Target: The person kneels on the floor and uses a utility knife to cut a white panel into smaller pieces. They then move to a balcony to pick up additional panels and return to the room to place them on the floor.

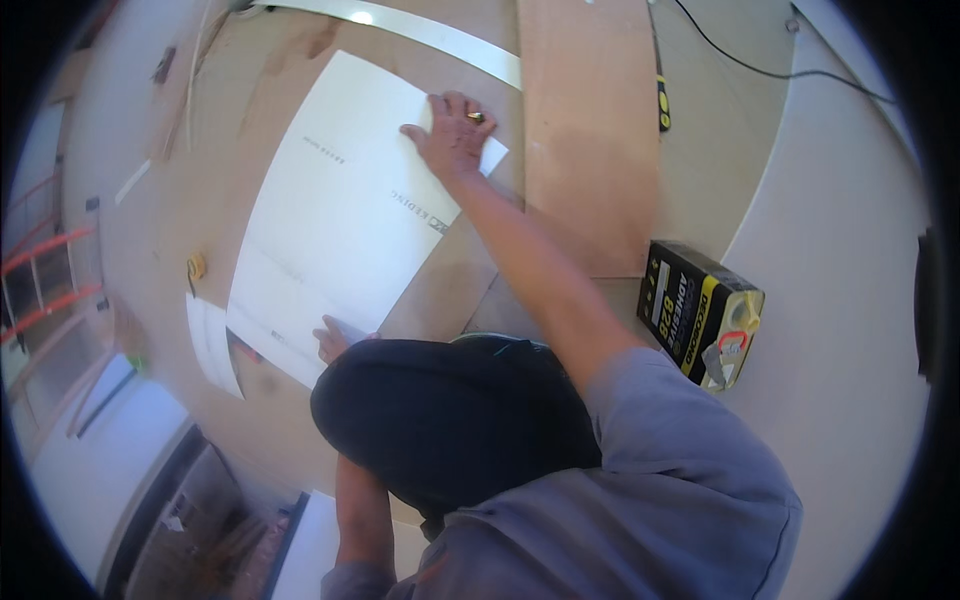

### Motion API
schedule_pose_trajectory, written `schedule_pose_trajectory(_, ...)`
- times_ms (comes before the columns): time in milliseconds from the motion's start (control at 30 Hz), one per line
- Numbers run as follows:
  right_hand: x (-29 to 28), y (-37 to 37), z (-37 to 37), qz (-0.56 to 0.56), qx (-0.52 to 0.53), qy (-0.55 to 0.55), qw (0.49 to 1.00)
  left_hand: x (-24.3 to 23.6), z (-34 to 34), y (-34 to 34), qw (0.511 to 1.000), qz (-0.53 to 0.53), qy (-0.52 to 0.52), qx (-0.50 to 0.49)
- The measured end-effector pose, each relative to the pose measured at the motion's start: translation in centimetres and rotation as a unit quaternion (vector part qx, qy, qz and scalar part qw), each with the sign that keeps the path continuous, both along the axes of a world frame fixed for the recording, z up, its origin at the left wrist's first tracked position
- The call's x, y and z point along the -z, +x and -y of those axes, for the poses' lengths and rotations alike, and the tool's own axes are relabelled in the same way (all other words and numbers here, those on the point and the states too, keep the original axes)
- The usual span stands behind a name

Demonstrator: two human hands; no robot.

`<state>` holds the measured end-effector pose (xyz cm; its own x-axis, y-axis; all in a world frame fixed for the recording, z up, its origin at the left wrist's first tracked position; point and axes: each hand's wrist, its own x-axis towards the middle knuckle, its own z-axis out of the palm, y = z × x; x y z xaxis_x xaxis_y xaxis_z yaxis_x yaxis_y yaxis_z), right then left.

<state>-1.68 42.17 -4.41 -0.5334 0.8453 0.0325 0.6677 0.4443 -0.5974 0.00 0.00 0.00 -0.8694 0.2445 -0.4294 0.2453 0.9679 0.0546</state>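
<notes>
A large white sheet (330, 200) with faint printing lies flat before me, slightly bowed by the lens. My right hand (455, 135) rests on its far right corner, fingers spread, a ring on one of them. At the near end of the sheet my left hand (338, 342) touches the surface with fingers apart. My bent knee in dark trousers (450, 400) hides part of that hand and its wrist. Something greyish beside the left fingers is too blurred to make out.
Right of the sheet lies a long wooden board (592, 130), a black-and-yellow tool (663, 105) at its edge. A black-and-yellow adhesive can (700, 315) stands near my right elbow. A white strip (430, 38), a tape roll (196, 266) and an orange ladder (50, 260) lie farther out.
</notes>
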Motion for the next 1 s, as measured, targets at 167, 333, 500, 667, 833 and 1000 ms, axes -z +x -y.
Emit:
schedule_pose_trajectory(167, 1.6, 3.9, 0.5, 0.019, 0.009, 0.021, 1.0, -0.6, -0.4, 4.0, 0.998, 0.024, -0.055, 0.021)
schedule_pose_trajectory(333, 1.0, 3.1, 0.0, 0.031, 0.017, -0.013, 0.999, -1.4, -0.6, 4.2, 0.996, -0.025, -0.037, 0.081)
schedule_pose_trajectory(500, 1.2, 2.6, -0.5, 0.049, 0.02, -0.009, 0.999, -2.2, -2.3, 4.4, 0.991, -0.024, -0.093, 0.097)
schedule_pose_trajectory(667, 0.8, 2.1, -0.6, 0.083, 0.034, -0.02, 0.996, 1.1, 0.3, 3.8, 0.988, -0.043, -0.122, 0.079)
schedule_pose_trajectory(833, 0.6, 1.2, -0.5, 0.046, 0.062, -0.026, 0.997, 9.0, 9.0, 1.4, 0.995, -0.086, -0.046, 0.007)
schedule_pose_trajectory(1000, 0.9, 1.4, -1.3, 0.043, 0.08, -0.064, 0.994, 9.7, 6.1, 2.0, 0.997, -0.058, 0.014, -0.044)
